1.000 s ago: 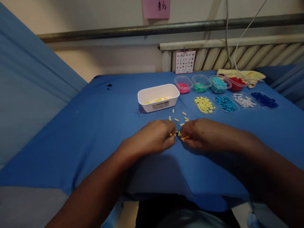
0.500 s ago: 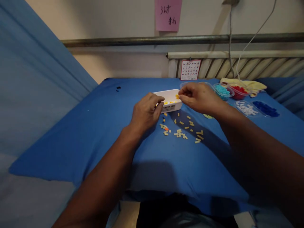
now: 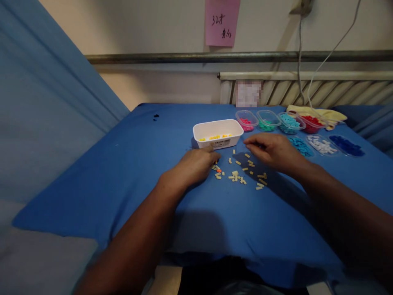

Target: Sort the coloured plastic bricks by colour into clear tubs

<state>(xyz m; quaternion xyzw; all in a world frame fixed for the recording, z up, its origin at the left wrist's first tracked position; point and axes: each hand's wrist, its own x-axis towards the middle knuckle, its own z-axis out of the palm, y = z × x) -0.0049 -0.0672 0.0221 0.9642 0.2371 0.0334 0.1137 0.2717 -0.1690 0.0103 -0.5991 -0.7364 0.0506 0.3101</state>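
Note:
My left hand (image 3: 198,164) rests low over the cloth just in front of the white plastic box (image 3: 196,133). Its fingers are bent together over small pieces there, and whatever they pinch is hidden. A few yellow pieces (image 3: 215,137) lie on the floor of the box. To the right of the box hovers my right hand (image 3: 270,149), thumb and fingertips drawn together; I cannot make out anything between them. Below both hands are scattered several pale yellow pieces (image 3: 235,173), with one orange piece (image 3: 219,170) among them near the left fingertips.
Clear tubs of pink pieces (image 3: 246,123), green pieces (image 3: 266,125), light blue pieces (image 3: 289,122) and red pieces (image 3: 312,122) line the back right. Nearer are trays of white pieces (image 3: 321,144) and dark blue pieces (image 3: 346,145). A yellow cloth (image 3: 325,112) lies behind; black bits (image 3: 155,116) lie left.
My left hand has left the box's rim and come down to the pieces before it. My right hand has withdrawn from the box, rightward and down. The view has shifted slightly.

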